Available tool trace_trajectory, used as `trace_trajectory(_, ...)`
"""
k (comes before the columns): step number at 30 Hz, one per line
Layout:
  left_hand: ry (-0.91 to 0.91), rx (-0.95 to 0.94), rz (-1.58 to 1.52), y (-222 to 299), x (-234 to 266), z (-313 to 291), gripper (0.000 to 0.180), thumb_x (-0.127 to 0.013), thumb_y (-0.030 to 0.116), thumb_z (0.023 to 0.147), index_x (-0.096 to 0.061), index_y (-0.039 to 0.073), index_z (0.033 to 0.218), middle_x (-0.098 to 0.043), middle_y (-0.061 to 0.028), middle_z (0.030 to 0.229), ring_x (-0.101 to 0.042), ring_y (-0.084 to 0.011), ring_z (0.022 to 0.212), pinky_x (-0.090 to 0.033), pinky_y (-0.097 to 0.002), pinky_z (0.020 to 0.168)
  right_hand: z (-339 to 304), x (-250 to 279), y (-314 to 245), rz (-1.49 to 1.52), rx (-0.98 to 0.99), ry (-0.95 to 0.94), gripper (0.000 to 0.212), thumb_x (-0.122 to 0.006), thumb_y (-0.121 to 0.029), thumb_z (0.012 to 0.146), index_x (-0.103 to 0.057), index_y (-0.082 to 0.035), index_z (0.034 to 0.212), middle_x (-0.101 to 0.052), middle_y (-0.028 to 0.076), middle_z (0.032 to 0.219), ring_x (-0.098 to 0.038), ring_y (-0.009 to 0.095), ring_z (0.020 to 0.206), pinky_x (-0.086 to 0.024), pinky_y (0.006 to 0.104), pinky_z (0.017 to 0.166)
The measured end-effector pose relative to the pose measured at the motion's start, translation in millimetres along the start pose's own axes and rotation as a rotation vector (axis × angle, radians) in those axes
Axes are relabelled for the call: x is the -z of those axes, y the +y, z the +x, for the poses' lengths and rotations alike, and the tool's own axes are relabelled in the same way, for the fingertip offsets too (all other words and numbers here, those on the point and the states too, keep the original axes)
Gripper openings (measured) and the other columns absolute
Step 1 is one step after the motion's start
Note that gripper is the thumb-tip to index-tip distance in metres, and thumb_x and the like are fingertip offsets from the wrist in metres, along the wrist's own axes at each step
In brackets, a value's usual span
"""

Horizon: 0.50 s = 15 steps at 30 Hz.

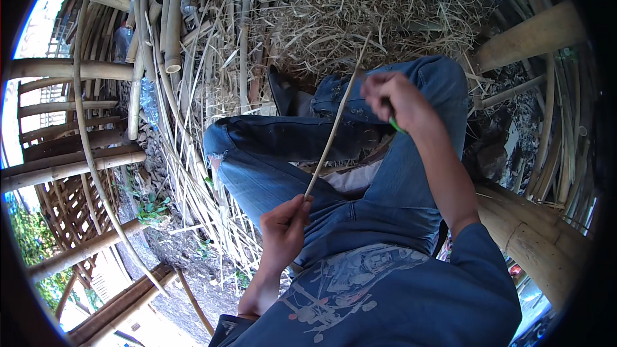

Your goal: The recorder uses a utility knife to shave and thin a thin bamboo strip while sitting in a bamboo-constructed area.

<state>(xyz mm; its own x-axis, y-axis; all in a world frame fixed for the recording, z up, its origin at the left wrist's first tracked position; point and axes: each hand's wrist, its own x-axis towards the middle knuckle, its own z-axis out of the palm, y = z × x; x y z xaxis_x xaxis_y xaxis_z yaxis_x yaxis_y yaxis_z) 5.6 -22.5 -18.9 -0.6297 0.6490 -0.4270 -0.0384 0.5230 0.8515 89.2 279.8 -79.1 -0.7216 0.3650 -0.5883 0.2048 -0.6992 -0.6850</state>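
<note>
A long thin bamboo strip (334, 130) runs slantwise across my lap, up toward the pile of shavings. Its near end is gripped by my left hand (286, 228), thumb pressed along it. Farther up and just right of the strip, my right hand (400, 97) is curled and blurred by motion. A bright green handle end (397, 126) sticks out below its palm; the rest of that tool is hidden or smeared, so its kind is unclear. My crossed legs in blue jeans (257, 177) lie beneath the strip.
Dry bamboo shavings (379, 22) are heaped beyond my legs. Pale split strips (193, 173) lie to the left, near bamboo poles (172, 45). A bamboo frame (74, 160) stands at far left. Thick bamboo poles (533, 244) flank me on the right.
</note>
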Motion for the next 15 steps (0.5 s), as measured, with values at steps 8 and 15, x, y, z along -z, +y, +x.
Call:
trace_trajectory(8, -0.037, 0.215, -0.244, 0.1, -11.4, 21.8, 0.025, -0.058, 0.014, 0.096, -0.065, -0.001, 0.115, -0.058, 0.0020, 0.069, -0.047, -0.0014, 0.059, -0.034, -0.0162, 0.053, -24.4, -39.6, 33.5, 0.232, 0.293, 0.142, 0.025, -0.065, -0.024, 0.093, -0.061, 0.001, 0.097, -0.048, 0.000, 0.059, -0.040, 0.005, 0.044, -0.031, 0.0222, 0.040)
trace_trajectory(15, -0.227, 0.145, -0.357, 16.5, -24.4, 31.5, 0.026, -0.056, 0.016, 0.098, -0.065, 0.001, 0.117, -0.058, 0.0028, 0.073, -0.044, 0.0000, 0.059, -0.033, -0.0155, 0.053, -25.0, -59.1, 33.0, 0.071, 0.208, 0.005, 0.016, -0.068, -0.017, 0.089, -0.064, -0.003, 0.083, -0.040, -0.006, 0.051, -0.033, 0.003, 0.039, -0.026, 0.0223, 0.037)
